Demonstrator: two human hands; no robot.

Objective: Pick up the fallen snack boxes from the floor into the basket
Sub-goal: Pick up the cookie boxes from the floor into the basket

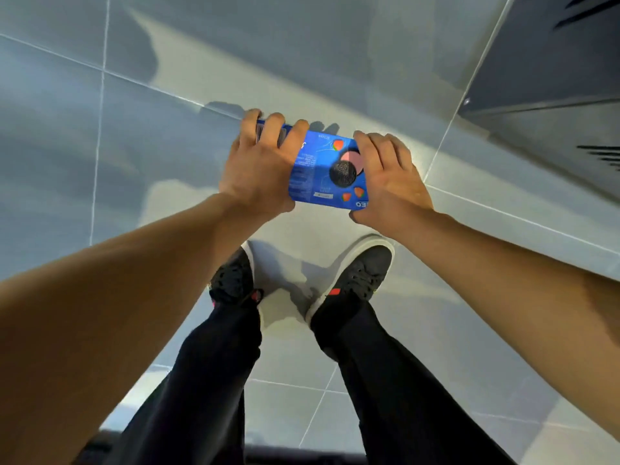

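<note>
A blue snack box point(322, 169) printed with a dark cookie and strawberries is held between both hands, above the grey tiled floor point(141, 162). My left hand point(260, 166) wraps its left end, fingers curled over the far edge. My right hand point(389, 179) clasps the right end, thumb under the near edge. The box is raised in front of my feet. No basket shows in this view.
My two dark shoes point(355, 276) and black trousers stand right below the box. A dark grey cabinet or shelf base point(553, 78) runs along the upper right. Something dark lies at the bottom edge point(302, 459).
</note>
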